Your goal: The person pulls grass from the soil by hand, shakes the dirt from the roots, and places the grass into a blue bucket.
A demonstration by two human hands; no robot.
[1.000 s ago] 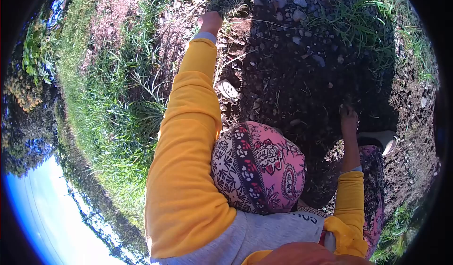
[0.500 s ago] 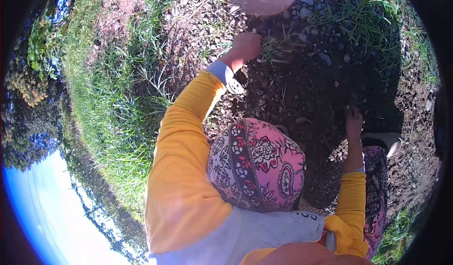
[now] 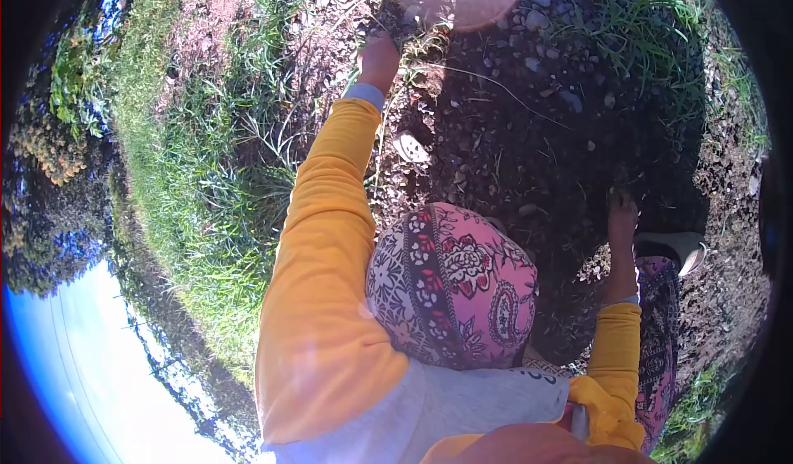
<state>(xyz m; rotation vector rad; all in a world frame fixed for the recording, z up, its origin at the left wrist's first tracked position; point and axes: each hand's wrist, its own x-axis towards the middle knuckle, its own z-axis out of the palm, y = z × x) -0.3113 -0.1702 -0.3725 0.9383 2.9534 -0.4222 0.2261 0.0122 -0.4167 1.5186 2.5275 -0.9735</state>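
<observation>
My left hand (image 3: pixel 380 61), in an orange sleeve with a pale cuff, is closed at the upper middle of the view. A tuft of grass (image 3: pixel 425 44) with a long thin stem trails from it over the soil. Down in the shade on the right, my right hand (image 3: pixel 621 209) is low against the dark soil (image 3: pixel 537 166). Its fingers look curled together, and what they hold, if anything, is lost in shadow. My knee under pink patterned cloth (image 3: pixel 462 286) rises between the arms.
A pale shoe (image 3: pixel 681 249) stands beside my right hand. A light, dark-spotted shape (image 3: pixel 410 147) lies below my left hand. Stones (image 3: pixel 537 20) and green grass (image 3: pixel 636 18) cover the upper right. Taller grass (image 3: pixel 198 208) runs along the left.
My left hand has moved left and slightly away from me, and the grass tuft has come along with it out of the shade. My right hand has hardly moved.
</observation>
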